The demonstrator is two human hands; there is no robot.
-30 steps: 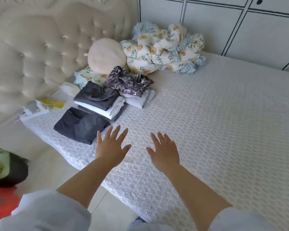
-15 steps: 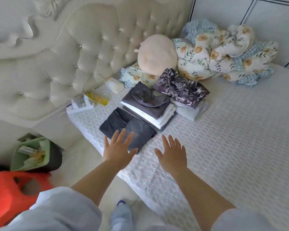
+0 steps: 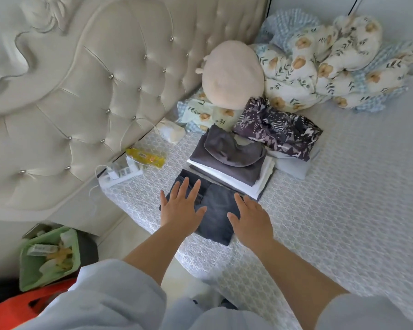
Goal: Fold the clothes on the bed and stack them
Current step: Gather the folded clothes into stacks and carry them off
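- At the bed (image 3: 332, 198) edge, folded dark shorts (image 3: 216, 210) lie under your fingers.
- Left hand (image 3: 180, 210) flat on them, fingers (image 3: 182, 189) spread, grasping nothing.
- Right hand (image 3: 252, 220) flat at their right edge, released.

Sleeves: pale grey-blue soft fabric short sleeves (image 3: 110, 291), loose and wide, ending above the elbows
Forearms: bare from sleeve hem to wrist
Left hand (image 3: 180, 210): bare, no ring, watch or glove
Right hand (image 3: 253, 221): bare, likewise unadorned
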